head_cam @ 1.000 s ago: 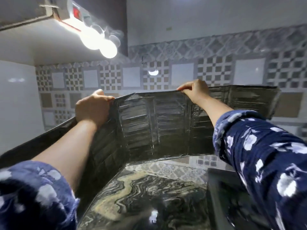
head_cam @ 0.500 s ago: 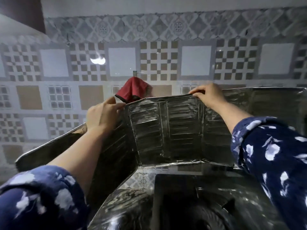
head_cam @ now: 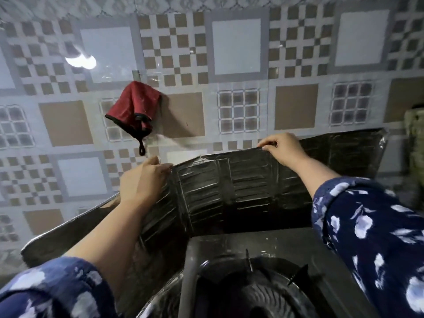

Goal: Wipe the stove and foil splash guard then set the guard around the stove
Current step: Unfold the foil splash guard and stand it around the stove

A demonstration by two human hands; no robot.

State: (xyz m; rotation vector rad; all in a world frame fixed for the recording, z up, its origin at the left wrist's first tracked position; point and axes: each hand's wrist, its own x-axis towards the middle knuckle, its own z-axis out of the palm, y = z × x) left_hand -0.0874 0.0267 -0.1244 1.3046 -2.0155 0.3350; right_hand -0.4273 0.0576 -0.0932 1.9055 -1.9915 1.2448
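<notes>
The foil splash guard (head_cam: 224, 191) is a dark, creased, folding panel standing upright behind and to the left of the stove (head_cam: 247, 278). Its left wing (head_cam: 68, 235) angles toward me and its right wing (head_cam: 348, 154) runs along the wall. My left hand (head_cam: 142, 182) grips the guard's top edge at the left fold. My right hand (head_cam: 282, 145) pinches the top edge of the middle panel. The stove's black top, burner ring and pan supports show at the bottom centre, partly hidden by my right sleeve.
A patterned tiled wall (head_cam: 238, 65) stands close behind the guard. A red cloth (head_cam: 133, 109) hangs from a hook on the wall, above my left hand. A greenish object (head_cam: 414, 134) sits at the far right edge.
The view has tipped down and right, and the guard now sits lower around the back of the stove. Both hands keep their hold on the top edge. The red cloth has come fully into view.
</notes>
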